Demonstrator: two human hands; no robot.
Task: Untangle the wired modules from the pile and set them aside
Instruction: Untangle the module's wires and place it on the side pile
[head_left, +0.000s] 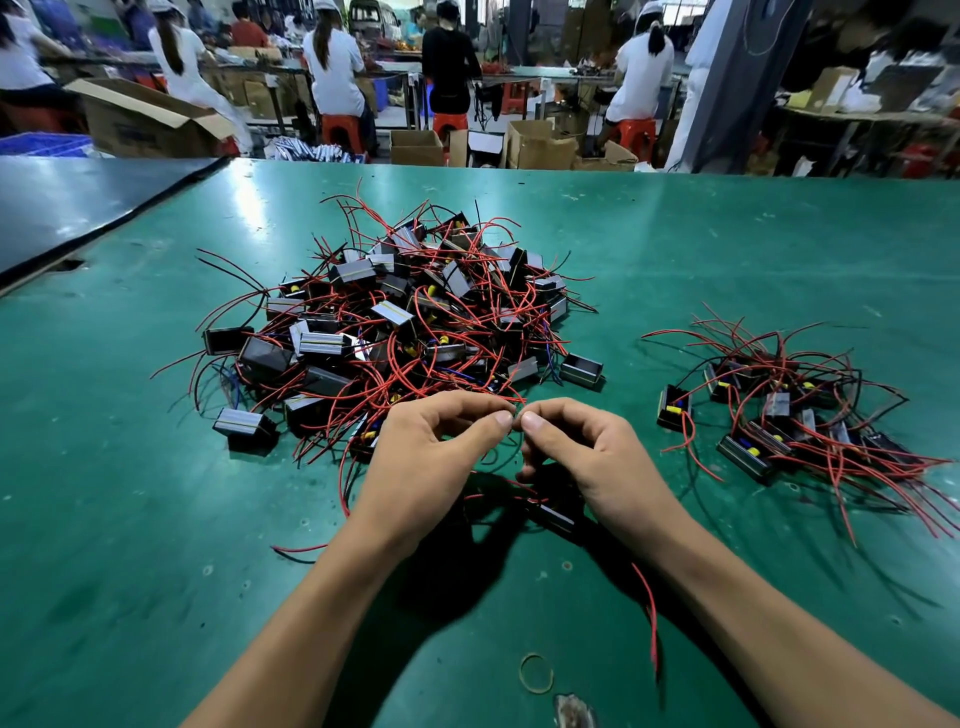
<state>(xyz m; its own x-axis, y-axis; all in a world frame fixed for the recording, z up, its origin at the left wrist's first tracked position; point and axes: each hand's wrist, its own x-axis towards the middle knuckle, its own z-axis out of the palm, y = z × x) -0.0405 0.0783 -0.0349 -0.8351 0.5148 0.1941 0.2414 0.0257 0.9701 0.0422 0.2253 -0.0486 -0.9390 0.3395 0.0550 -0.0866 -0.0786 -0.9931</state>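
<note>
Just before the pile (405, 312) on the bench (156, 519), the left hand (436, 457) and the right hand (592, 457) both pinch a wire (516, 414) between curled fingers (501, 419).

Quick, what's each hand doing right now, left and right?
Left hand: closed, pinching a thin wire, colour unclear, at its fingertips.
Right hand: closed, pinching thin wire too; whether the same strand cannot be told.

Bright overhead light washes the green table (727, 249), leaving pale streaks of glare on its far half and on the dark board (78, 208) at left. Soft dark shadows pool beneath the left hand (431, 452) and right hand (587, 457) and their forearms. The wide lens bows the table's far edge and stretches the corners. Background workers (332, 62) look soft, the right side dimmer.
</note>
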